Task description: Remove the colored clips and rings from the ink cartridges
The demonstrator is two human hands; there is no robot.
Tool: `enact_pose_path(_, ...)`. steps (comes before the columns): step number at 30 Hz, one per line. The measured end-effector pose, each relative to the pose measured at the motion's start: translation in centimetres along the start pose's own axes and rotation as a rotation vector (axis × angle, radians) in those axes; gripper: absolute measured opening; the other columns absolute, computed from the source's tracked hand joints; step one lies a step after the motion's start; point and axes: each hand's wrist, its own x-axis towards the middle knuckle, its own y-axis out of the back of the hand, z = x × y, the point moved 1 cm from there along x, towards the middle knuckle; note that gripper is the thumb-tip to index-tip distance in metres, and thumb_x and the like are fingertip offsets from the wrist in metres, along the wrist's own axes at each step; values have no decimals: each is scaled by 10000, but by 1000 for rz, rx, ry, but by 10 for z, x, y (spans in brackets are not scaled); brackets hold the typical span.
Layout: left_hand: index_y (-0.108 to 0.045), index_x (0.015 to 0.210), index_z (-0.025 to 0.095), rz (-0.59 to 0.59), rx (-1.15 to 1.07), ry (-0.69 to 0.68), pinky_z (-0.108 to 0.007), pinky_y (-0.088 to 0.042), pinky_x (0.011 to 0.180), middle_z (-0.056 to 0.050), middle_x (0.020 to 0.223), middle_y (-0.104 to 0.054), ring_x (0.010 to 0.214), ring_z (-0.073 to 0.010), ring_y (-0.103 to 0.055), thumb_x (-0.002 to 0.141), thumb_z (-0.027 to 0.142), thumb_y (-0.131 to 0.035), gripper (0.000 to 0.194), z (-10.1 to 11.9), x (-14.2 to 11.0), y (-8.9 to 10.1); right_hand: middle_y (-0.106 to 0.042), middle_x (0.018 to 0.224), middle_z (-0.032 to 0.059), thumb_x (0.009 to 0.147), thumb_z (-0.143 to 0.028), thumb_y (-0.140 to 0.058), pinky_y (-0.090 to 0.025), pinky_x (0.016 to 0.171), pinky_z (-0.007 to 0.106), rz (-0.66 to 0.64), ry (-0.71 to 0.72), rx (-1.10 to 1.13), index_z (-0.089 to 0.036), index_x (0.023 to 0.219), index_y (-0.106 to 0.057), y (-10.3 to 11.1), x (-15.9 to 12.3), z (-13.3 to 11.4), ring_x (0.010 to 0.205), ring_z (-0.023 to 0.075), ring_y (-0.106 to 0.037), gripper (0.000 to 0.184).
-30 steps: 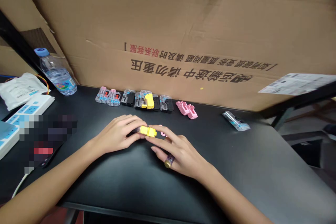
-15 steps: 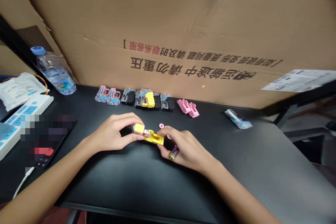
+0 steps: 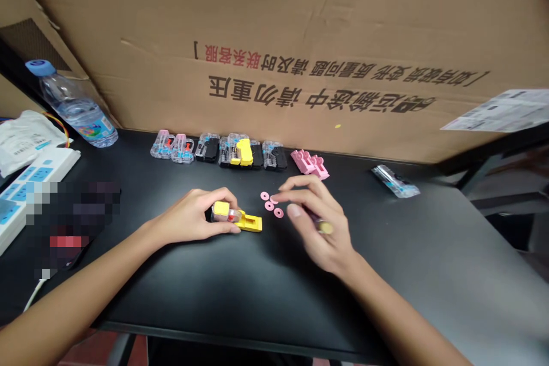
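1. The left hand (image 3: pixel 189 218) holds a clear plastic housing (image 3: pixel 223 212) with a yellow end, its fingers wrapped closely around it. A yellow clip (image 3: pixel 249 221) sticks out from the housing toward the right and lies on the tabletop (image 3: pixel 180 291); I can't tell if the two are joined.
2. The right hand (image 3: pixel 319 229) hovers apart from them, curled narrow around a gold-capped cylinder (image 3: pixel 325 227). Its fingertips (image 3: pixel 283 197) sit just beside the pink rings (image 3: pixel 269 206), a small scatter between the hands.
3. Behind them, a row of clear cases (image 3: pixel 218 150) and some pink parts (image 3: pixel 309 163) line the back edge.
4. What differs from the earlier frame: the hands no longer meet at the yellow clip — the right hand has drawn away, and the rings now show fully.
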Motion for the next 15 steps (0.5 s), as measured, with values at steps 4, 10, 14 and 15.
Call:
enact_pose_path(4,-697,1091,244,-14,38,-22,-243,-517,751,21,971,-818,829,-154,-762,872,451,-885,355,1,2,-3,-743,1017,132,1079,-597,-443,-633,725,426,80,-188,301,-220,986,-781,-4,-1,2,883,281,-740,514)
enact_pose_path(10,-735,1128,249,-28,82,-45,-261,-527,782,4,994,-811,847,-167,-754,904,478,-849,340,1,3,-6,-662,590,22,1048,-684,-522,-524,537,307,-111,-419,409,-194,832,-761,-12,1,-7,514,172,-628,587)
enact_pose_path(14,-757,1149,243,-32,50,-78,-266,-540,814,-10,1037,-820,887,-178,-764,898,466,-859,351,0,3,-6,-687,619,17,1010,-593,-666,-533,605,315,-108,-404,303,-225,712,-665,-20,2,-12,599,184,-660,474)
enact_pose_path(15,-761,1161,242,-30,47,-87,-270,-545,832,-15,1049,-822,899,-182,-767,896,459,-863,358,-1,3,-7,-680,619,13,1003,-579,-683,-516,584,306,-97,-413,293,-228,697,-639,-22,1,-12,587,176,-646,467)
